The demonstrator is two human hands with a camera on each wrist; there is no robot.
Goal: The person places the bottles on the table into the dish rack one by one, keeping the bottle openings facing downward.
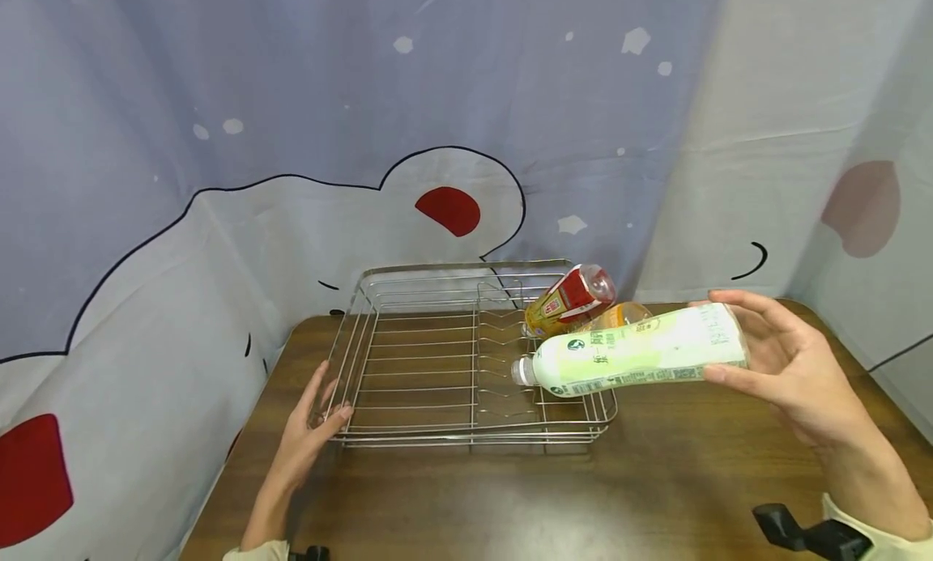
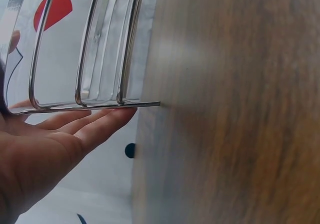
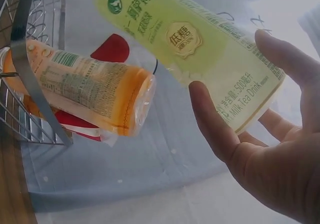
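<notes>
A wire dish rack (image 1: 437,441) sits on the wooden table. At its front left corner my left hand (image 1: 306,431) holds the frame, thumb over the rim and fingers along the outer side wires. My right hand (image 1: 790,375) pinches the base end of a pale green milk tea bottle (image 1: 634,350) between thumb and fingers. The bottle lies nearly level over the rack's right end, its white cap pointing left. Behind it, a red-labelled bottle (image 1: 572,298) leans in the rack's right section. Beside that leans an orange-labelled bottle (image 3: 95,84), partly hidden by the green one in the head view.
A wavy wire divider (image 1: 476,359) splits the rack into a wide left part and a narrow right part. A printed curtain (image 1: 291,245) hangs close behind the table (image 1: 437,504). Dark straps with camera mounts (image 1: 809,533) sit at the wrists.
</notes>
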